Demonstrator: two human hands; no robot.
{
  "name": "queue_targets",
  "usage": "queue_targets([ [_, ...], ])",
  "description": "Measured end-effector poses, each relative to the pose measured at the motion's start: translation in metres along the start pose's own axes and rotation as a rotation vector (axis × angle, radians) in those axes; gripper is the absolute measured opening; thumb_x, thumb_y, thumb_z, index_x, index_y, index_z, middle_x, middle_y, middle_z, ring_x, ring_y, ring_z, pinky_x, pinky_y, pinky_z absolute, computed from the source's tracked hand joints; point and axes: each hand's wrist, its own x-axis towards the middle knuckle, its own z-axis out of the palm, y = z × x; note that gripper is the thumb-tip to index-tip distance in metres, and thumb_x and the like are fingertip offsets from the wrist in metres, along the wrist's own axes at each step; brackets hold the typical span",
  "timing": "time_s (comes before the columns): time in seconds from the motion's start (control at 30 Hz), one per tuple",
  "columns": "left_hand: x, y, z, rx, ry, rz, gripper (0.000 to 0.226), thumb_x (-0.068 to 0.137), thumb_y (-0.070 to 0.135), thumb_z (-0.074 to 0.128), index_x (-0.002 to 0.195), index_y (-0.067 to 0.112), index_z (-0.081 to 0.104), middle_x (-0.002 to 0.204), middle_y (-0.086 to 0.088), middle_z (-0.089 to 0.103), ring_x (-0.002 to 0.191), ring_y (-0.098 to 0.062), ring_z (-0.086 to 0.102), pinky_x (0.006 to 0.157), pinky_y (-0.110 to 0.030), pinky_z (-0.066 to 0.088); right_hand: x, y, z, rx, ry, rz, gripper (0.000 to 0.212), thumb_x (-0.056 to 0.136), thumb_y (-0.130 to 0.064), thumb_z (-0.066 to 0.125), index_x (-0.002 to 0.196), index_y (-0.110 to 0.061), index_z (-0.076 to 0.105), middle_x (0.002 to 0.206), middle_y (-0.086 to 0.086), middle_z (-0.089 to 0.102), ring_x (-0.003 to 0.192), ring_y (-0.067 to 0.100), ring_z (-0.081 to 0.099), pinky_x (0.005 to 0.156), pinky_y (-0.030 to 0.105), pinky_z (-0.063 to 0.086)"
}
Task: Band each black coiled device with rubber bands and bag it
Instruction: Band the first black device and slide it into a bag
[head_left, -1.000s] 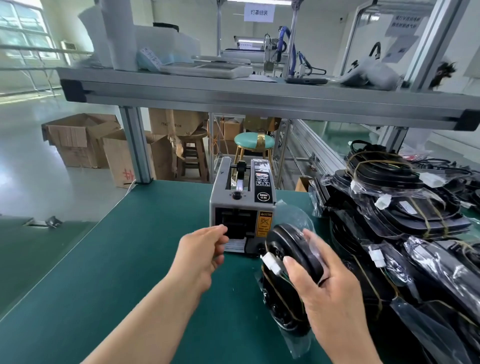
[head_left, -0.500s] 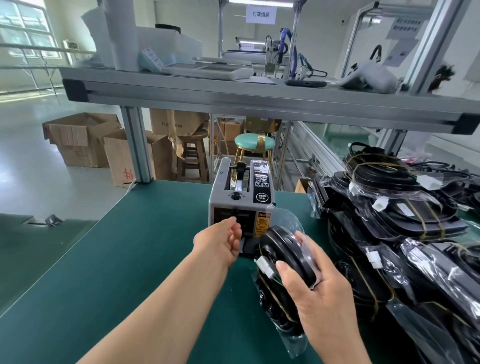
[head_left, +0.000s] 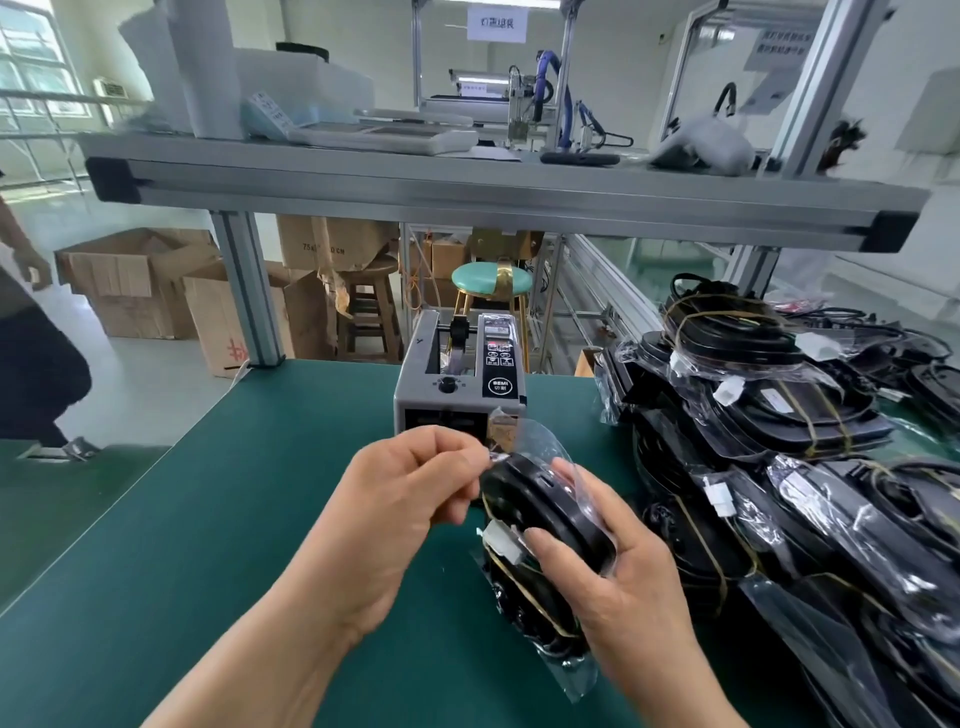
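Observation:
My right hand (head_left: 618, 577) grips a black coiled device (head_left: 540, 519) that sits inside a clear plastic bag (head_left: 535, 447), held upright above the green table (head_left: 182, 545). A white connector (head_left: 503, 540) and yellow rubber bands show on the device. My left hand (head_left: 410, 493) pinches a small strip of clear tape (head_left: 491, 457) at the bag's top edge, just in front of the grey tape dispenser (head_left: 462, 384).
A large pile of bagged, banded black devices (head_left: 779, 467) fills the table's right side. An aluminium shelf (head_left: 467, 192) crosses overhead. Cardboard boxes (head_left: 145, 280) and stools (head_left: 491, 280) stand behind the table. A person (head_left: 31, 338) walks at the far left.
My left hand reached to the dispenser's slot, then drew back with a strip of tape to the bag's top. My right hand kept the bagged device steady. A person came into view at left.

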Motion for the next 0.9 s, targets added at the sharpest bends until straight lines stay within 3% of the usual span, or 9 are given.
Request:
queue_targets([
  [0.1,-0.010,0.014,0.010,0.167,-0.031,0.046,0.016,0.077,0.039,0.072,0.071,0.024,0.071,0.062,0.009,0.054,0.060,-0.005,0.046,0.059,-0.013,0.039,-0.003,-0.006,0.003,0.044,-0.015,-0.039,0.041,0.073,-0.032,0.079,0.108,-0.049,0.068,0.105,-0.023,0.073,0.097,-0.002,0.069,0.078,0.006,0.048],
  [0.23,-0.004,0.015,0.020,0.200,-0.026,0.021,0.014,0.083,0.025,0.072,0.070,0.021,0.072,0.064,0.011,0.064,0.058,0.001,0.052,0.057,-0.008,0.041,-0.004,-0.007,0.004,0.047,0.018,-0.068,0.035,0.085,-0.018,0.071,0.112,-0.040,0.067,0.102,-0.026,0.072,0.093,-0.009,0.067,0.075,0.002,0.046],
  [0.37,0.003,0.009,0.023,0.229,-0.021,-0.035,0.013,0.080,0.027,0.072,0.071,0.017,0.073,0.065,0.009,0.067,0.060,0.000,0.056,0.058,-0.009,0.043,-0.004,-0.010,0.006,-0.013,0.003,-0.072,0.039,0.082,-0.028,0.068,0.104,-0.061,0.064,0.099,-0.026,0.071,0.087,-0.007,0.066,0.074,0.002,0.045],
  [0.5,0.004,0.007,0.026,0.259,0.028,-0.032,0.014,0.080,0.025,0.073,0.069,0.016,0.072,0.065,0.011,0.068,0.061,0.002,0.058,0.059,-0.007,0.042,-0.004,-0.007,0.006,0.028,-0.014,-0.060,0.037,0.082,-0.030,0.070,0.110,-0.055,0.065,0.103,-0.010,0.074,0.091,0.006,0.069,0.077,0.010,0.049],
  [0.7,-0.001,0.002,0.030,0.351,0.117,0.009,0.013,0.077,0.031,0.073,0.067,0.023,0.071,0.063,0.002,0.066,0.054,-0.003,0.052,0.051,-0.012,0.042,-0.005,-0.001,0.009,0.021,-0.001,-0.043,0.043,0.080,-0.047,0.071,0.122,-0.043,0.064,0.113,-0.010,0.072,0.105,0.010,0.067,0.085,0.015,0.050],
  [0.9,-0.002,-0.003,0.033,0.400,0.165,0.023,0.013,0.077,0.028,0.077,0.067,0.028,0.069,0.055,0.011,0.056,0.049,-0.002,0.046,0.047,-0.013,0.038,-0.004,0.000,0.009,0.025,-0.006,-0.042,0.042,0.079,-0.052,0.070,0.121,-0.048,0.062,0.116,-0.010,0.071,0.108,0.012,0.067,0.089,0.021,0.053],
])
